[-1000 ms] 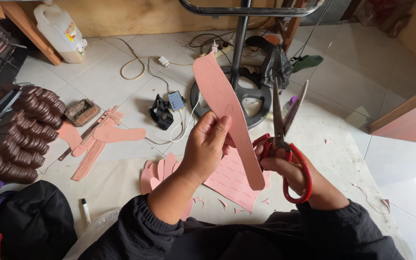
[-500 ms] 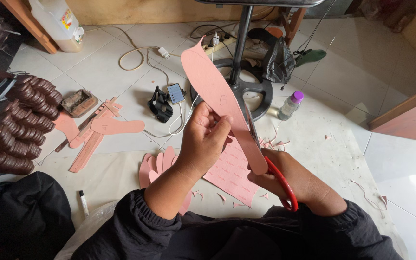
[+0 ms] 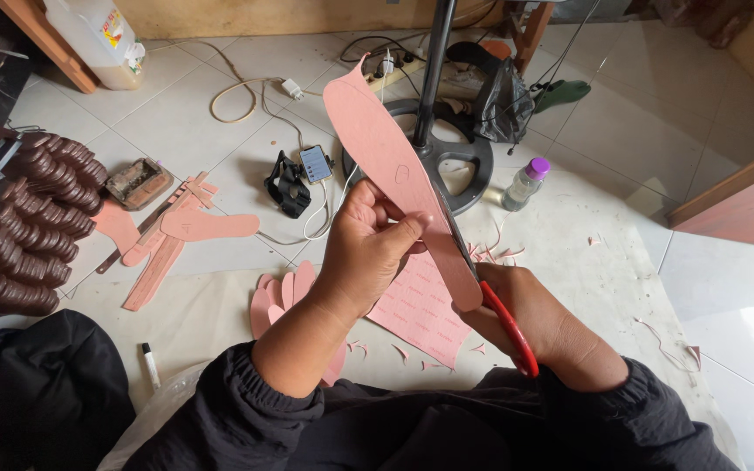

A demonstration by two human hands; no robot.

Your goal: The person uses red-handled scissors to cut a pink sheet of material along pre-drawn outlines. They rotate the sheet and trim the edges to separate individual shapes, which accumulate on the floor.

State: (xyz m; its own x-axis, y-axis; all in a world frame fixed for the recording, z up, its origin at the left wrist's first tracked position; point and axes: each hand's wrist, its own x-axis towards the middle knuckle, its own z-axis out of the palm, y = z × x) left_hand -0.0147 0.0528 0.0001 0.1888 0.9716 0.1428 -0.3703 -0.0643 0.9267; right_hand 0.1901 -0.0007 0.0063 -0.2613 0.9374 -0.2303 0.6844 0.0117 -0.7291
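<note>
Left hand (image 3: 368, 249) pinches a long pink insole-shaped cutout (image 3: 394, 170) upright, while the right hand (image 3: 530, 318) grips red-handled scissors (image 3: 503, 323) cutting along its edge above the floor.

tiled workroom floor, seen from above, as i watch the feed

i see pale square floor tiles (image 3: 709, 113) in soft, even daylight, brighter toward 4 o'clock. a wooden board wall (image 3: 290, 16) runs along 12 o'clock, and a reddish wooden panel (image 3: 743, 205) angles in at 3 o'clock. a black round stand base (image 3: 473, 170) with its pole rises just right of 12. a light cloth (image 3: 586, 288) covers the tiles from the centre toward 5 o'clock. a wooden furniture leg (image 3: 45, 44) slants at 11 o'clock.
</note>
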